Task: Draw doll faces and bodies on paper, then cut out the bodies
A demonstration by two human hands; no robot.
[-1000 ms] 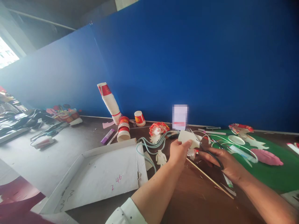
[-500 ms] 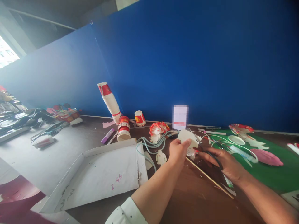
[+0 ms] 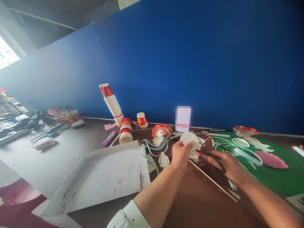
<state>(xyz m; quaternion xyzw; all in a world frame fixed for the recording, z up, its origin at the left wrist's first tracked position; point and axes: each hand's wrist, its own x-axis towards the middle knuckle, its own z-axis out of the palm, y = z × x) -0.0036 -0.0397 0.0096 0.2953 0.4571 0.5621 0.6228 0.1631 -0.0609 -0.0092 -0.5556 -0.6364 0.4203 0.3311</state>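
Observation:
My left hand pinches a cream piece of paper, thumb on top of it. In my right hand is a pair of dark-handled scissors; the blades point at the right edge of the paper and are partly hidden. Below my hands a thin wooden stick lies slanting on the brown table. A white paper figure rests just left of my left wrist. Behind it sits a red-rimmed, flower-shaped piece cut from a paper cup.
An open white cardboard box stands on the left, with a purple glue stick and stacked paper cups behind. Pale cables curl beside the box. At right, a pink oval piece lies on a green mat. A blue partition closes the back.
The paper has shifted very slightly left. Both hands keep almost the same place and grip.

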